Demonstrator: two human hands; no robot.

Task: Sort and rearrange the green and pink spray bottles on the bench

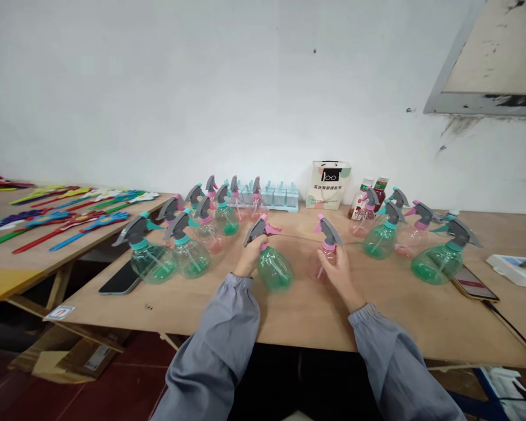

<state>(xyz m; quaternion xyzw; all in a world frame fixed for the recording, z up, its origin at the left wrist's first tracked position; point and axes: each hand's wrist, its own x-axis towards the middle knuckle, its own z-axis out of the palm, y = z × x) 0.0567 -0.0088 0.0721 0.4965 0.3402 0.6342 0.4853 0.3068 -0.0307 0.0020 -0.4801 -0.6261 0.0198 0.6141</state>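
Observation:
My left hand (248,257) is closed around the neck of a green spray bottle (275,272) with a pink collar and a grey trigger head. That bottle tilts, its base swung toward the right. A pink spray bottle (316,266), also with a grey and pink head, stands nearly upright in my right hand (339,272), whose fingers wrap its neck and side. My hand hides part of it. Left of my hands, several green and pink spray bottles (191,260) form a cluster. Another group of spray bottles (380,240) stands to the right.
Behind are a light blue mould set (284,199), a printed paper bag (328,186) and two sauce bottles (360,199). Phones lie at the left (121,279) and right (477,283), the right one cabled. Colourful hand-shaped strips (87,228) cover the neighbouring table.

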